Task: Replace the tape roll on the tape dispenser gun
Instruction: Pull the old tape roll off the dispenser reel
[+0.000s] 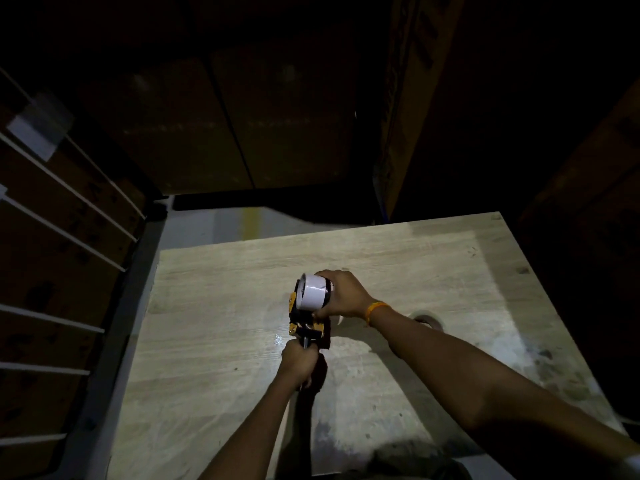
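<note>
A black and yellow tape dispenser gun (306,325) is held above the middle of a pale wooden table (214,341). My left hand (298,363) is closed around its handle at the near end. A white tape roll (312,293) sits at the gun's far end, against the hub. My right hand (343,294) grips that roll from the right side, fingers wrapped over its edge. A second, brownish roll (427,320) lies flat on the table to the right, partly hidden behind my right forearm.
Stacked cardboard boxes (62,244) with white straps line the left side. More dark boxes (225,126) stand behind the table and at the right. A strip of grey floor (207,226) with a yellow line shows beyond the table's far edge.
</note>
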A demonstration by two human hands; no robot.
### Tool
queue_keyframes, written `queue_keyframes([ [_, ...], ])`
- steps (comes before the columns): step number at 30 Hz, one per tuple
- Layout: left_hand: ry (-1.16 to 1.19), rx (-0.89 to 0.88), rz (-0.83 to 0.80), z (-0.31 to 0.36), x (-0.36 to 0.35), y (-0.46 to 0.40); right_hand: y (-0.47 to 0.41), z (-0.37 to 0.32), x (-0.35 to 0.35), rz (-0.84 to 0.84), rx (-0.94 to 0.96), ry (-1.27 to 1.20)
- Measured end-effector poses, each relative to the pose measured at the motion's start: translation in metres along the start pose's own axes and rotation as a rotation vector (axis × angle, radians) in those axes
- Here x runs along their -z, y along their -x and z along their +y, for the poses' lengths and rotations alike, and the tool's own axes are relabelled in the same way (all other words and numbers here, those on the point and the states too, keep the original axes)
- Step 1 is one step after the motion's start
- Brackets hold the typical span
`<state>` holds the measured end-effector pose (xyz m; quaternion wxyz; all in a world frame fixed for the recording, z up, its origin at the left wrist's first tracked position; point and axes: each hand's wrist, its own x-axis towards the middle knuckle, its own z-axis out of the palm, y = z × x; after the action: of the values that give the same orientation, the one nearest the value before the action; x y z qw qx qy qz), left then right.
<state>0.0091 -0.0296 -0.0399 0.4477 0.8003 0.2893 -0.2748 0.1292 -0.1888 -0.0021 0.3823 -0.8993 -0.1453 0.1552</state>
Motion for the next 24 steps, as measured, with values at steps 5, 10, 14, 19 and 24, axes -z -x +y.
queue_keyframes([
  [5, 0.027, 0.038, 0.055, 0.011, -0.012, 0.006, -0.006, -0.006, 0.000, 0.008, 0.032, 0.151],
  [10, 0.011, 0.064, 0.016, 0.014, -0.011, 0.007, -0.005, -0.005, 0.001, 0.044, 0.057, 0.152],
  [14, 0.018, 0.080, 0.001, 0.014, -0.010, 0.006, -0.008, -0.004, -0.002, 0.043, 0.077, 0.103],
  [19, 0.020, 0.081, 0.021, 0.012, -0.016, 0.004, -0.011, -0.012, 0.004, -0.008, 0.080, 0.130],
  [24, -0.012, 0.050, 0.022, 0.012, -0.013, 0.004, -0.014, -0.012, 0.012, -0.010, 0.047, 0.271],
])
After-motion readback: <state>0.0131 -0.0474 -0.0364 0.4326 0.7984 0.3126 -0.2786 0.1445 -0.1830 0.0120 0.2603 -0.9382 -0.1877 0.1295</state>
